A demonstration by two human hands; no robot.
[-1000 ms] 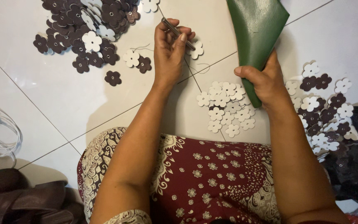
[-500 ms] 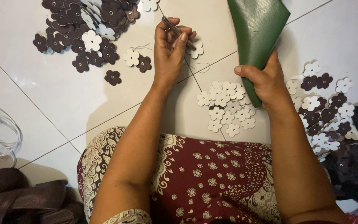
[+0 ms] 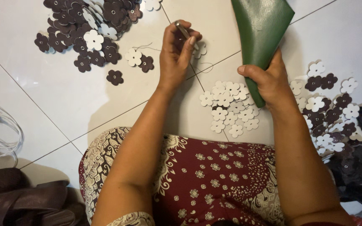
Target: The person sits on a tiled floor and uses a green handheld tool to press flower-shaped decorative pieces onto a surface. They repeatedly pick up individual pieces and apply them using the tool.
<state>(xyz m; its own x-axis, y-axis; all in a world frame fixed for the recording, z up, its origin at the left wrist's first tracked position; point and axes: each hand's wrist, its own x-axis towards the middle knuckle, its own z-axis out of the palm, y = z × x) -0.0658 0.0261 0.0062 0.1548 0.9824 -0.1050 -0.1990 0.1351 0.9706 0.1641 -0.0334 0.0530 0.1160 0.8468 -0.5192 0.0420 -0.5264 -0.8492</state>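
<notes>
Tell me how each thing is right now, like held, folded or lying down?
Left hand: raised, pinching a thin metal tool.
Metal tool: held at the fingertips.
Right hand: closed on the green sheet.
Green sheet: folded, held up.
White flower cutouts: lying piled on the floor.
Dark flower cutouts: heaped on the floor.

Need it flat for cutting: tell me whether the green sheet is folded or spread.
Folded: the green sheet is doubled into a tapering wedge, gripped by the right hand.
</notes>
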